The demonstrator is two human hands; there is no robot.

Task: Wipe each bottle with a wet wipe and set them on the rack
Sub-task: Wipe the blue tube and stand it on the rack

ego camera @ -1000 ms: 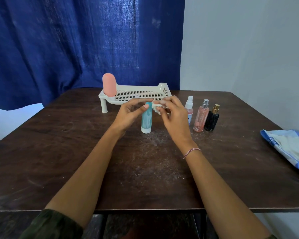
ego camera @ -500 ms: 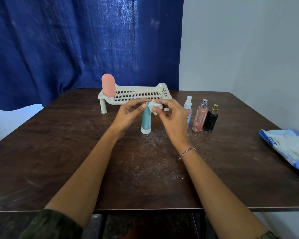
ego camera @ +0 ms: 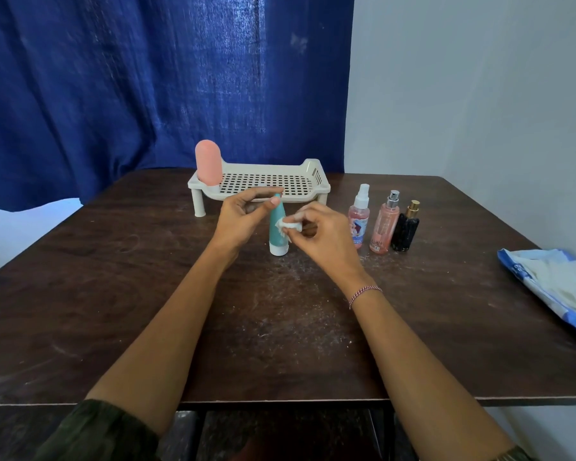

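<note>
The teal bottle (ego camera: pixel 277 227) stands on its white cap on the dark wooden surface (ego camera: pixel 140 294), about mid-way across and just in front of the rack, with a hand on either side. Nearest the camera, a dark green sleeve (ego camera: pixel 97 434) covers the left upper forearm, and both bare forearms reach forward over the surface. The right wrist wears a thin red-and-white bracelet (ego camera: pixel 363 293). The left hand (ego camera: pixel 243 217) pinches the narrow top end of the teal bottle between thumb and forefinger, its other fingers loosely curled behind. The right hand (ego camera: pixel 320 234) pinches a small wadded white wet wipe (ego camera: pixel 288 225) in its fingertips and presses it against the bottle's right side, about half-way up. At the far right edge lies a blue and white wipe pack (ego camera: pixel 552 284), flat and well apart from the hands. Just to the right of the right hand, three bottles stand upright in a close row: a pink spray bottle (ego camera: pixel 359 221) with a white sprayer, a taller pink bottle (ego camera: pixel 384 227) with a silver top, and a black bottle (ego camera: pixel 405 231) with a gold cap. Behind the hands stands the white perforated rack (ego camera: pixel 270 184) on short legs, with a rounded pink bottle (ego camera: pixel 208 166) upright at its left end. Beyond hang a blue curtain (ego camera: pixel 147 78) and, to the right, a pale wall (ego camera: pixel 479 94).
</note>
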